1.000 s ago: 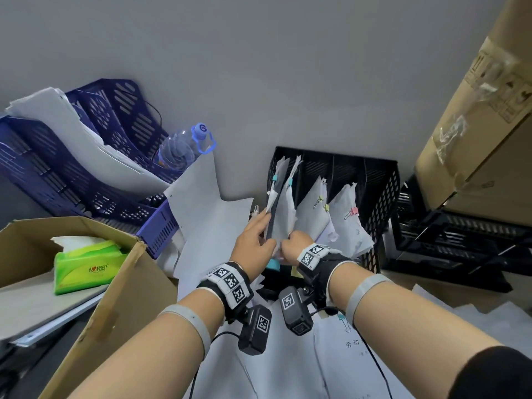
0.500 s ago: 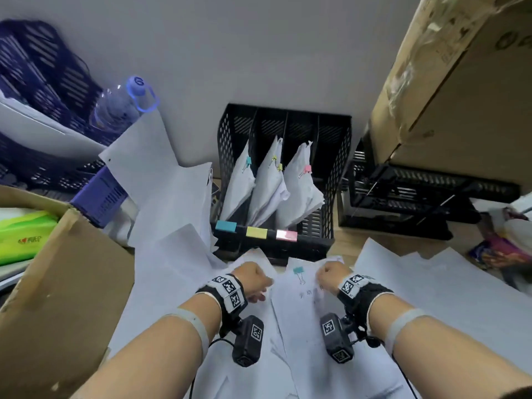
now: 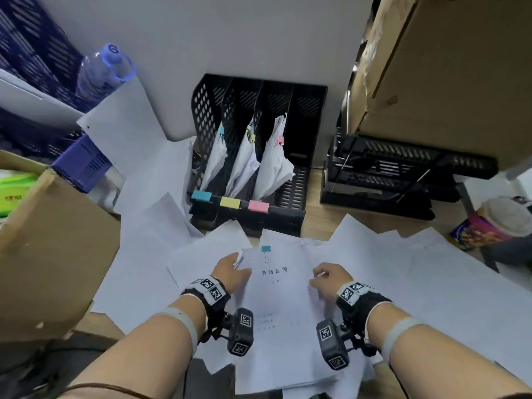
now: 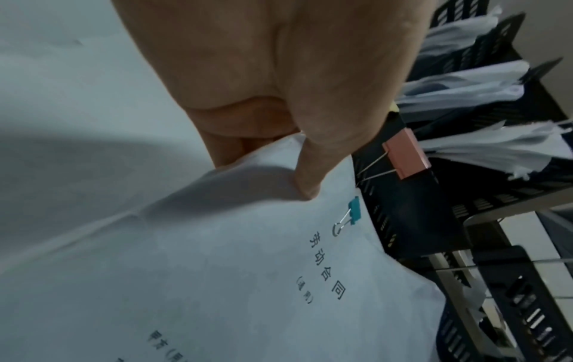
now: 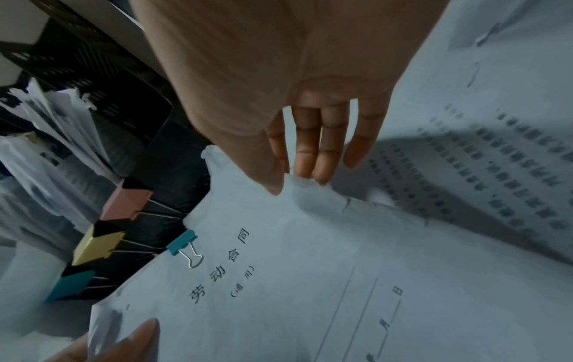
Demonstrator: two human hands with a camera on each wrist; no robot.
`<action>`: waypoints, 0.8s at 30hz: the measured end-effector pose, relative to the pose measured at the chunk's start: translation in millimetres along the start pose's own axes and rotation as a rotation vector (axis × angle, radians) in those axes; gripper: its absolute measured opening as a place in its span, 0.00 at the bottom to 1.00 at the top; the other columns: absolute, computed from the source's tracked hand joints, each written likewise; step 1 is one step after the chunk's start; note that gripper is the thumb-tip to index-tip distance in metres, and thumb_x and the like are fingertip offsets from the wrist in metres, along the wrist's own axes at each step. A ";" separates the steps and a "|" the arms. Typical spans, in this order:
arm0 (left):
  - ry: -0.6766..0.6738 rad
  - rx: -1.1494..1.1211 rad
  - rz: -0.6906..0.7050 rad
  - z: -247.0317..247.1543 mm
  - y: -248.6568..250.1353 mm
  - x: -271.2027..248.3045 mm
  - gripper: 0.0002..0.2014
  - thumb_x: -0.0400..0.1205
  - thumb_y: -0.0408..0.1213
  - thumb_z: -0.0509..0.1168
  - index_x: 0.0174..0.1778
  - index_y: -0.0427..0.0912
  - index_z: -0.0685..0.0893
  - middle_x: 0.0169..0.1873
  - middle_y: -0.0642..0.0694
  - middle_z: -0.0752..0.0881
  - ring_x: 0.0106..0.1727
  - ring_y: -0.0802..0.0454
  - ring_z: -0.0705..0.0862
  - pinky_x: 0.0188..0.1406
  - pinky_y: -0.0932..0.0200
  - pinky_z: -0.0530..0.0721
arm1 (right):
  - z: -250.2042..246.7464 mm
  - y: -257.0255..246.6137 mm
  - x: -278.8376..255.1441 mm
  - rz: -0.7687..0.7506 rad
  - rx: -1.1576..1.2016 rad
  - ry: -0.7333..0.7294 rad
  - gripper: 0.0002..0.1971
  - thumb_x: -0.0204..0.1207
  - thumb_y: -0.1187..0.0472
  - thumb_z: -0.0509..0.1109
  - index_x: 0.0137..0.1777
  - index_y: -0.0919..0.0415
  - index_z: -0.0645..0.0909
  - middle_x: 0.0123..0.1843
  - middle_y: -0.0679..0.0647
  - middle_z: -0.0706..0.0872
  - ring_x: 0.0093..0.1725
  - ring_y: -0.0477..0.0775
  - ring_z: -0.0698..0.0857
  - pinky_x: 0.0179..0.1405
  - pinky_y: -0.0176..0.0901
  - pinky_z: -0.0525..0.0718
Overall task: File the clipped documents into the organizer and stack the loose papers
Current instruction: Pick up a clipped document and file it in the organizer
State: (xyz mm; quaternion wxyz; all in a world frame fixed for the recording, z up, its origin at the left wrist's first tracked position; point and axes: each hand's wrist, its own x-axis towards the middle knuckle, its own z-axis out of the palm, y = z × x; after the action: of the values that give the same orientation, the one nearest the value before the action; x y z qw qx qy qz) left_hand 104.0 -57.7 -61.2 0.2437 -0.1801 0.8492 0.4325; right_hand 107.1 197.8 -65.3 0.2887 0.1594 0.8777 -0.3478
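Contract (image 3: pixel 277 286) with a teal clip (image 3: pixel 266 249) lies on loose papers (image 3: pixel 403 272) near the organizer (image 3: pixel 288 220) — left hand (image 3: pixel 230 269) and right hand (image 3: pixel 328 276) pinch its far corners, likely to lift it toward the teal-tagged left slot.

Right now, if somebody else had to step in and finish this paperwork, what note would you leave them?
Left hand pinches the top left corner of the teal-clipped document; right hand grips its right edge.
The document lies on the loose papers before the black organizer.
Done: clipped bundles stand in the teal, yellow and pink slots.
Left: file this one, probably in the teal slot, then stack the loose sheets.
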 end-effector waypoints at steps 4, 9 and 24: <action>0.042 -0.070 0.020 -19.7 9.5 -16.7 0.09 0.77 0.35 0.67 0.52 0.40 0.84 0.46 0.42 0.89 0.49 0.41 0.88 0.50 0.50 0.86 | -7.9 -13.6 0.0 -0.093 0.010 0.029 0.15 0.70 0.64 0.71 0.26 0.54 0.71 0.29 0.48 0.74 0.32 0.49 0.74 0.28 0.34 0.69; 0.117 -0.145 0.066 -47.8 21.5 -36.4 0.06 0.78 0.31 0.66 0.49 0.43 0.84 0.44 0.43 0.89 0.46 0.45 0.87 0.40 0.59 0.84 | -9.8 -38.3 8.2 -0.172 0.148 0.010 0.15 0.66 0.64 0.71 0.25 0.56 0.68 0.27 0.50 0.71 0.34 0.54 0.73 0.36 0.47 0.78; 0.282 -0.278 0.100 -119.8 16.0 -52.7 0.14 0.68 0.42 0.64 0.45 0.42 0.90 0.43 0.38 0.92 0.50 0.36 0.90 0.55 0.38 0.89 | -9.8 -130.7 -20.0 -0.362 0.013 0.109 0.14 0.67 0.55 0.72 0.29 0.54 0.69 0.26 0.51 0.80 0.34 0.62 0.89 0.39 0.53 0.90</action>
State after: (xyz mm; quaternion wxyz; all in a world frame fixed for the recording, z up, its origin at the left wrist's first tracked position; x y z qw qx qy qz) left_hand 107.9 -142.2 39.9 0.0736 -0.2284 0.8149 0.5275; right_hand 56.1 110.7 20.6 0.1724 0.0194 0.9041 -0.3904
